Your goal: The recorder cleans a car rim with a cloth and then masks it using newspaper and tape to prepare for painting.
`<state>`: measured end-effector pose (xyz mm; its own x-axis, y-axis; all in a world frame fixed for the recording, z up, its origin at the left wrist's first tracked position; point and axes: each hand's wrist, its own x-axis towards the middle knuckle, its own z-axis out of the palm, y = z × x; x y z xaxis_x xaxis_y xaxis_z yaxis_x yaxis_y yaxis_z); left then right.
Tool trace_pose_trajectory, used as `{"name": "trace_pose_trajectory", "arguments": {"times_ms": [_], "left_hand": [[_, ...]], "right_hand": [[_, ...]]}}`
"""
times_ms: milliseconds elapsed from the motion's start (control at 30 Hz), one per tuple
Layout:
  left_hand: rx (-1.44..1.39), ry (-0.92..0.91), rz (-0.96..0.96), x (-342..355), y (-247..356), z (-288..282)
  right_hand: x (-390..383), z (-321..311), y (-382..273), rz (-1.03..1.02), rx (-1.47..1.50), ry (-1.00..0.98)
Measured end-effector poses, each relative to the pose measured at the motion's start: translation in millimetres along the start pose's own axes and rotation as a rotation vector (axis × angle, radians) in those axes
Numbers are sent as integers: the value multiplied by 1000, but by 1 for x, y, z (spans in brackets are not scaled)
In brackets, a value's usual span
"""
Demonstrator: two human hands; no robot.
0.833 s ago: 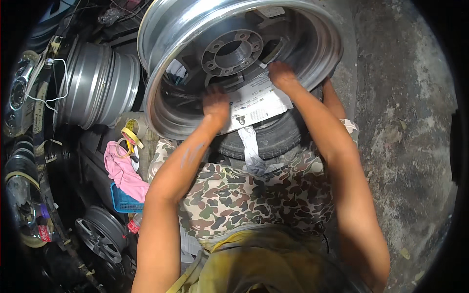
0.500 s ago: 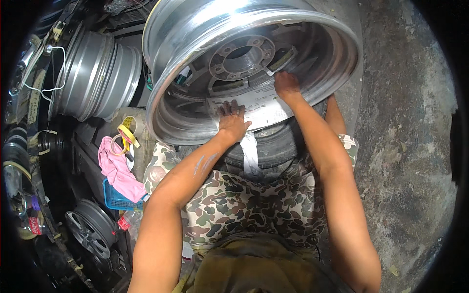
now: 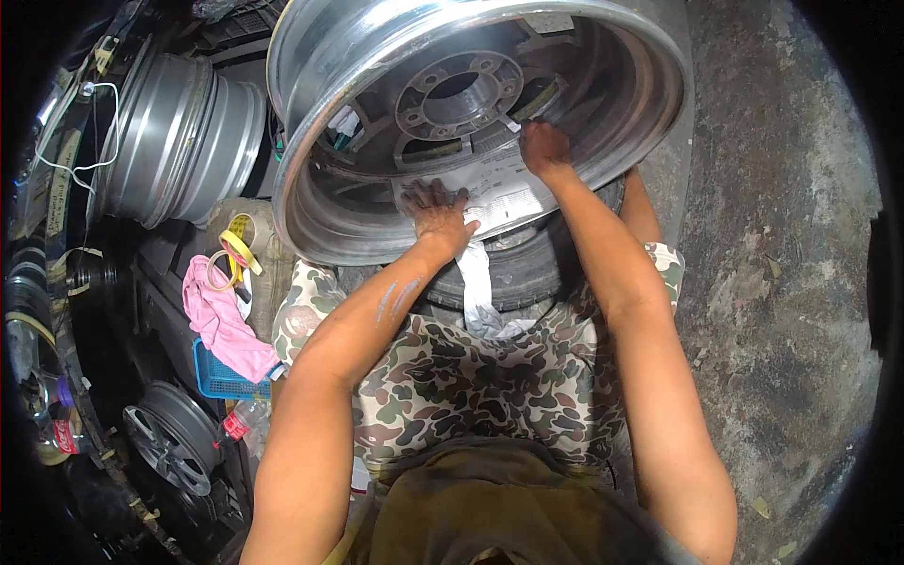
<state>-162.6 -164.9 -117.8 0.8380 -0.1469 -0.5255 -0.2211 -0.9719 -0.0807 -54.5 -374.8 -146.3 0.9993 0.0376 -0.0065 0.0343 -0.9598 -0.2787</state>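
A large silver wheel rim [image 3: 325, 226] stands tilted in front of me with its hollow side facing me. Inside its lower barrel lies a printed sheet [image 3: 513, 195]. My left hand [image 3: 438, 221] rests on this sheet, fingers spread flat. Farther right, my right hand [image 3: 546, 149] is closed in a fist over the sheet's right part. A small pale flat tip [image 3: 509, 123] pokes out beside its fingers toward the hub [image 3: 460, 94]; what it belongs to is hidden. From below my left hand a white strip [image 3: 477, 282] hangs over a black tyre [image 3: 527, 273] under the rim.
On the left are another silver rim [image 3: 179, 137], yellow tape rolls [image 3: 242, 250], a pink cloth [image 3: 221, 320], a blue basket [image 3: 226, 375], a plastic bottle [image 3: 247, 420] and a spoked wheel [image 3: 174, 443]. Stained concrete floor [image 3: 782, 282] stretches along the right.
My left hand has shifted slightly left on the sheet, its fingers spread wider. The right fist stays near the same spot. More of the white strip's lower end shows. The whole view has shifted slightly.
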Motion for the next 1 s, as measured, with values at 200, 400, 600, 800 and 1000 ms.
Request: {"name": "trace_pose_trajectory", "arguments": {"times_ms": [200, 400, 600, 800, 1000], "left_hand": [[24, -15, -39, -2, 2, 1], [0, -70, -45, -1, 3, -1], [-95, 160, 91, -13, 0, -17], [-739, 409, 387, -53, 28, -76], [-1163, 465, 861, -177, 85, -113]], "right_hand": [[4, -2, 3, 50, 53, 20], [2, -5, 4, 98, 114, 22], [-3, -26, 6, 40, 134, 3], [-75, -125, -14, -20, 188, 103], [-229, -236, -46, 257, 905, 160]]}}
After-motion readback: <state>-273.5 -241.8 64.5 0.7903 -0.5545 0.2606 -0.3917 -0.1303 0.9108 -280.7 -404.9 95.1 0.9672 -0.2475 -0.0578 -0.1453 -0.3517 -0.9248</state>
